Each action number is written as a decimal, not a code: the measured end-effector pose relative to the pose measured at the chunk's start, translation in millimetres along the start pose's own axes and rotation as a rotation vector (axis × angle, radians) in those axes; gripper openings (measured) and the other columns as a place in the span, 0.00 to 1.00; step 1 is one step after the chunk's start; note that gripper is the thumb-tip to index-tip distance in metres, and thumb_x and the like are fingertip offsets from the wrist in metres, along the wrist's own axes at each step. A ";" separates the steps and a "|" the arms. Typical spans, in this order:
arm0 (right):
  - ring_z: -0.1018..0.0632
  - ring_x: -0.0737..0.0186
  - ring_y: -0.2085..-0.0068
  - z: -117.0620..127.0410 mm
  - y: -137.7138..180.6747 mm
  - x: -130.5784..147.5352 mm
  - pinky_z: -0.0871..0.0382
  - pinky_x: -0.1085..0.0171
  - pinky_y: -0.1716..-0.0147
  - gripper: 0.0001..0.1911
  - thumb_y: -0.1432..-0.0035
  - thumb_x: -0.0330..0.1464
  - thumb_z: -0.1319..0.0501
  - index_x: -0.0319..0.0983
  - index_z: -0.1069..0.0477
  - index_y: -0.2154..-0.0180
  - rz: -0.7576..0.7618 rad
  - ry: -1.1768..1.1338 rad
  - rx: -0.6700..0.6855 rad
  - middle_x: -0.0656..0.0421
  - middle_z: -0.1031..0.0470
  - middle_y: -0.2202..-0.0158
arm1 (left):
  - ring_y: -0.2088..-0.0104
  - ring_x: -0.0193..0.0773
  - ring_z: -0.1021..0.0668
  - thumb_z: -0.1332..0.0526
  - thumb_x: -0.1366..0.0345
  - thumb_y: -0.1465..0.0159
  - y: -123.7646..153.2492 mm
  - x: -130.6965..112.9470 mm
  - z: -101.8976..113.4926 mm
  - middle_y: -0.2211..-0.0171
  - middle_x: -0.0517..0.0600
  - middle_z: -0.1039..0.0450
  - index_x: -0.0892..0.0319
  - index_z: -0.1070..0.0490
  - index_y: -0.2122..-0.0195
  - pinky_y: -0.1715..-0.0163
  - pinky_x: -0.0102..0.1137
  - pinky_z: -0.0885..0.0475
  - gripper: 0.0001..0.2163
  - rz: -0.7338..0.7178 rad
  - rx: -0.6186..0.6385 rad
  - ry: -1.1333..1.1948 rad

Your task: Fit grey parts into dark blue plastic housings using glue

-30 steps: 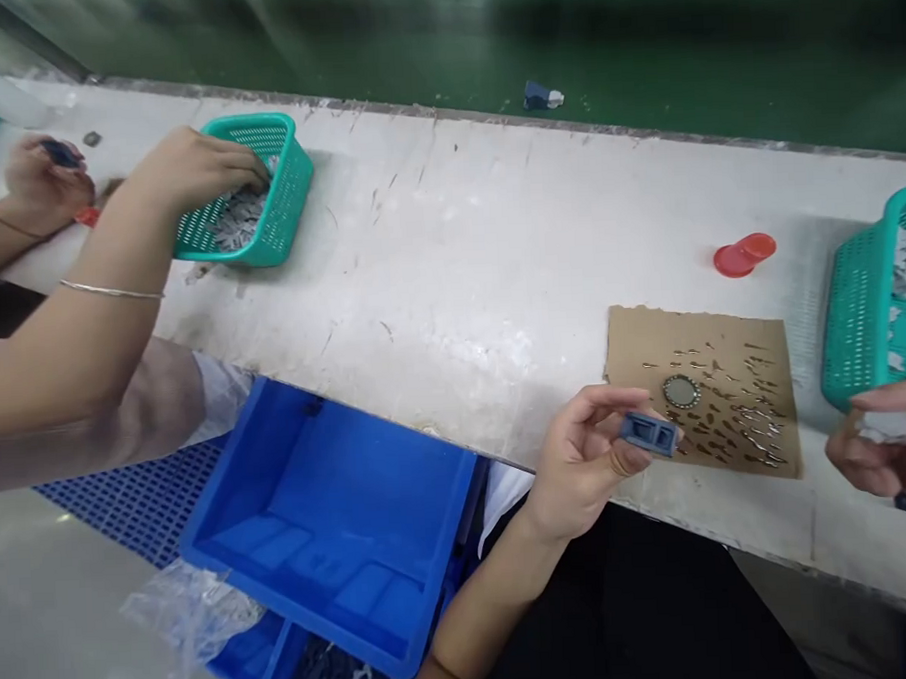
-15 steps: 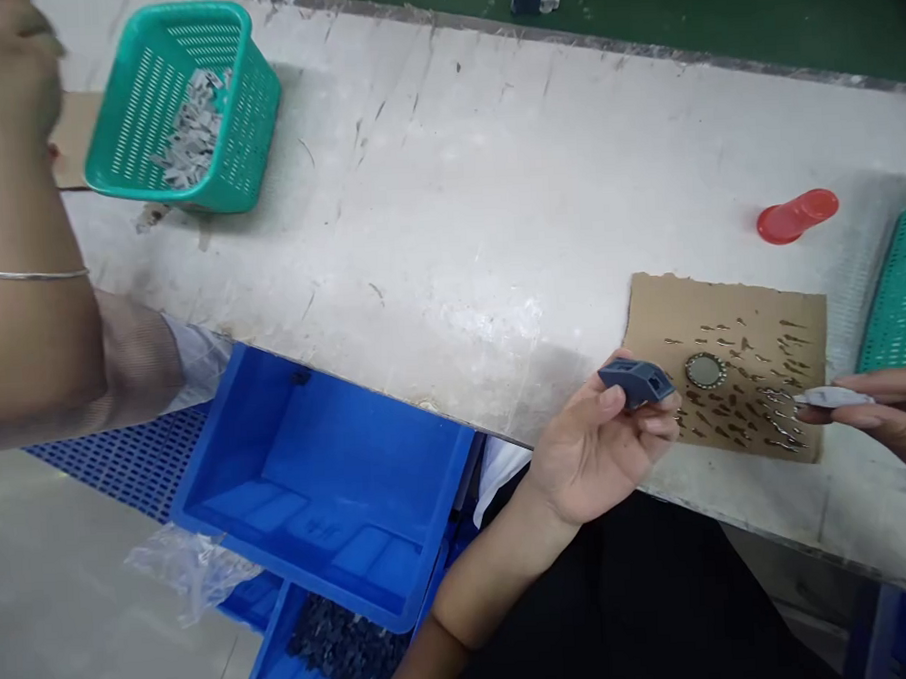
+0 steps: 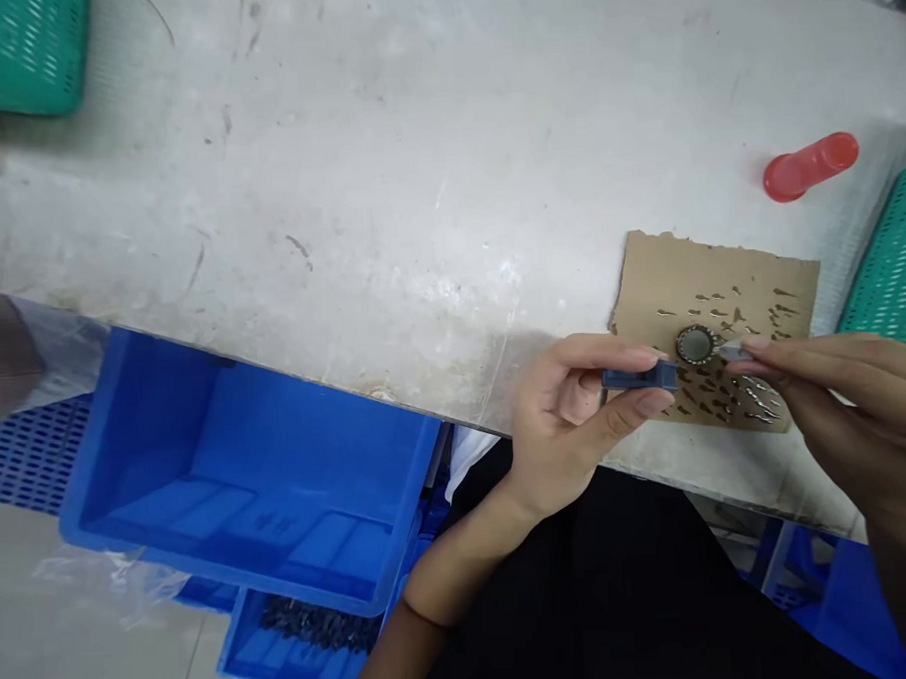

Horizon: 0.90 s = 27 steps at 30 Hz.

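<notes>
My left hand [image 3: 577, 424] pinches a dark blue-grey plastic part [image 3: 642, 376] between thumb and fingers, at the near edge of the cardboard. In my right hand [image 3: 838, 393] is a small light grey plastic piece [image 3: 735, 352], its pointed end facing left toward the dark part. The two pieces are apart. Between them, slightly behind, lies a round crimped metal cap [image 3: 697, 344], like a crown bottle cap. It rests on a brown cardboard sheet [image 3: 682, 259] dotted with several small shiny drop-like spots; I cannot tell whether they are liquid.
A red plastic cup-like piece [image 3: 810, 167] lies beyond the cardboard. Green baskets stand at the right [image 3: 889, 260] and far left [image 3: 27, 53] of the white table [image 3: 378, 183]. Below its edge are a blue bin [image 3: 278, 447] and another holding dark parts [image 3: 315, 626].
My right hand has moved left with the grey piece, closer to the dark part. My left hand has turned, fingers now over the part. The view has shifted right; a co-worker's arm has mostly left it.
</notes>
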State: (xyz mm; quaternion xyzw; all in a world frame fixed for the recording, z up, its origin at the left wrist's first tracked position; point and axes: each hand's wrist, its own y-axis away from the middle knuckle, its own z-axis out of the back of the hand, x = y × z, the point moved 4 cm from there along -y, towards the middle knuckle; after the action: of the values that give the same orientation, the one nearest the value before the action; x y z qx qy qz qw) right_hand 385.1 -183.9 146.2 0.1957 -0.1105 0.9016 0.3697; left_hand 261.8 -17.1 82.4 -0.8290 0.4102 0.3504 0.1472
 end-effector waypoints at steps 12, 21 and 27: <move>0.19 0.61 0.51 -7.0 -3.1 -5.6 0.19 0.57 0.54 0.16 0.34 0.31 0.35 0.52 0.23 0.46 0.238 0.044 0.016 0.62 0.20 0.50 | 0.60 0.29 0.17 0.27 0.68 0.40 -5.4 2.2 4.3 0.63 0.41 0.21 0.52 0.26 0.54 0.55 0.25 0.19 0.14 -0.041 -0.022 0.030; 0.20 0.59 0.46 -8.1 -2.0 11.2 0.20 0.53 0.48 0.13 0.31 0.33 0.38 0.50 0.23 0.47 0.069 0.050 0.084 0.60 0.21 0.46 | 0.59 0.34 0.15 0.25 0.62 0.41 -4.6 0.5 4.6 0.64 0.41 0.20 0.51 0.25 0.60 0.57 0.28 0.17 0.12 -0.012 -0.063 -0.060; 0.21 0.58 0.45 -5.4 -3.4 2.0 0.19 0.55 0.52 0.13 0.30 0.35 0.39 0.48 0.23 0.47 0.040 0.031 0.110 0.59 0.21 0.46 | 0.58 0.34 0.14 0.25 0.62 0.41 -3.6 -0.9 3.4 0.63 0.39 0.19 0.51 0.25 0.60 0.57 0.27 0.17 0.11 -0.008 -0.062 -0.109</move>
State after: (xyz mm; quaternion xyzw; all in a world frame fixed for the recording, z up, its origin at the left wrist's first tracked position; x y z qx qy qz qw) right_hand 384.7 -178.4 142.4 0.1995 -0.0589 0.9165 0.3418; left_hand 262.6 -12.5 80.5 -0.8146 0.3872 0.4068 0.1450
